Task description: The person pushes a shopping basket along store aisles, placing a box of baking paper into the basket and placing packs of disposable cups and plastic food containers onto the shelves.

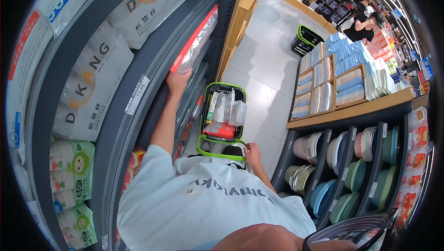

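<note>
My left hand (178,82) is raised at the shelf on the left, closed on the lower end of a long, flat package (196,43) with a red edge and clear wrapping; some of its fingers are hidden behind it. Low on the other side, my right hand (252,153) grips the green handle of a black shopping basket (243,133). Inside the basket lie clear and white plastic packs (225,104), a narrow green-and-white box (211,107) and a red pack (219,130).
Bags of DEKANG cups (92,82) and green tissue packs (76,168) fill the left shelves. To the right stand a display of folded towels (347,66) and cubbies of plastic basins (307,148). Another basket (307,39) sits on the tiled floor; a person (360,29) is farther back.
</note>
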`<state>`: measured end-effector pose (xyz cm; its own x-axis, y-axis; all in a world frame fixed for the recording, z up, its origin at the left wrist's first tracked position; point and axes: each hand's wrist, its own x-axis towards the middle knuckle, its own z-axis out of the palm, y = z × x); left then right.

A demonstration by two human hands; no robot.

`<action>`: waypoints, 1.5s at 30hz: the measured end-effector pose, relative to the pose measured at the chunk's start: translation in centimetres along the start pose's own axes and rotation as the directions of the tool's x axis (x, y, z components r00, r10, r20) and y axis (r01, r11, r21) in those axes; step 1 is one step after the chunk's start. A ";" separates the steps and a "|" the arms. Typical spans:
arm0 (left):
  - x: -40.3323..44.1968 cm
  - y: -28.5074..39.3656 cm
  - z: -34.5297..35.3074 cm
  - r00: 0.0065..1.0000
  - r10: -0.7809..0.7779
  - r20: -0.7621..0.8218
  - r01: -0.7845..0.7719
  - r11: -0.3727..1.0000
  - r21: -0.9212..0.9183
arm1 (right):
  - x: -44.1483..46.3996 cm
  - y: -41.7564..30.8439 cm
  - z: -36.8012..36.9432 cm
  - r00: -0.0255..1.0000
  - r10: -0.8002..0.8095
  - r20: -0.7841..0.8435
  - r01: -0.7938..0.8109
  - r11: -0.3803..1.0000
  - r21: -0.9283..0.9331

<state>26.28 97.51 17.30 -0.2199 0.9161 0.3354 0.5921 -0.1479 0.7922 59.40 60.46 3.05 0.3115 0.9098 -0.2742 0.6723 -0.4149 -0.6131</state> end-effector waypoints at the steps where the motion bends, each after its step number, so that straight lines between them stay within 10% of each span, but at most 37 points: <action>1: -0.5 -0.1 -0.2 0.994 0.102 0.043 -0.102 0.995 0.005 | 0.0 -0.3 -0.1 1.000 -0.010 -0.006 0.010 1.000 0.023; 10: -6.8 8.2 -7.5 0.843 0.528 -0.100 -0.522 0.849 0.080 | 4.1 -2.7 -5.4 0.971 -0.032 -0.237 0.112 0.935 0.335; 13: -9.6 12.1 -9.9 0.901 0.427 0.075 -0.403 0.889 -0.219 | 5.9 -6.2 -10.9 0.958 -0.054 -0.280 0.186 0.863 0.470; 15: -11.1 14.9 -11.1 0.981 0.133 0.144 0.006 0.714 -0.700 | 6.8 -8.9 -15.4 0.942 -0.139 -0.305 0.310 0.706 0.636; 18: -11.7 15.2 -12.6 0.876 0.052 0.479 0.379 0.540 -0.751 | 6.0 -14.3 -21.2 0.921 -0.282 -0.268 0.362 0.366 0.857; 22: -12.9 17.2 -12.9 0.779 -0.001 0.627 0.558 0.458 -0.692 | 3.9 -14.9 -21.6 0.914 -0.406 -0.023 0.229 0.467 0.854; 34: -12.6 17.5 -12.0 0.794 0.041 0.606 0.472 0.587 -0.658 | 1.4 -14.6 -18.6 0.994 -0.087 -0.068 0.091 0.304 0.948; 42: -11.8 16.1 -11.9 0.871 0.065 0.487 0.344 0.627 -0.699 | 0.1 -12.4 -19.8 0.977 -0.192 -0.091 0.156 0.360 0.920; 45: -11.7 17.1 -12.2 0.854 0.026 0.519 0.454 0.449 -0.770 | -0.4 -11.8 -19.9 0.979 -0.178 -0.104 0.164 0.364 0.917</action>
<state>29.51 79.67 33.17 0.2296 0.9723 0.0426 -0.4311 0.0624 0.9001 64.72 64.86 25.11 0.2550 0.9634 -0.0824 -0.3201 0.0037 -0.9474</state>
